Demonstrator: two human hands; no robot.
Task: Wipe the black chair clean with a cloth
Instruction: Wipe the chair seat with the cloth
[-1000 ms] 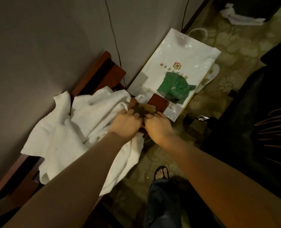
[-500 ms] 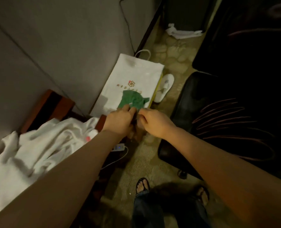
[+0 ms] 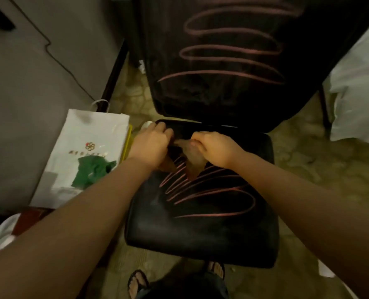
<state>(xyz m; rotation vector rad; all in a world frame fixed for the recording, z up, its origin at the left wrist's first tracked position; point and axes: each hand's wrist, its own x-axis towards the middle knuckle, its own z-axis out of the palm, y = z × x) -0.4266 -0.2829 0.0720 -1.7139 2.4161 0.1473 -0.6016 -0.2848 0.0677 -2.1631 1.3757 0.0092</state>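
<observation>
The view has swung from the bag (image 3: 80,156) and white towel over to the chair (image 3: 201,223), which now fills the middle of the frame. Both hands, left (image 3: 151,145) and right (image 3: 213,147), have come over the back of the seat and pinch a brown cloth (image 3: 193,160) between them. Pink scribbles cover the seat and back. Wiping can start now.
</observation>
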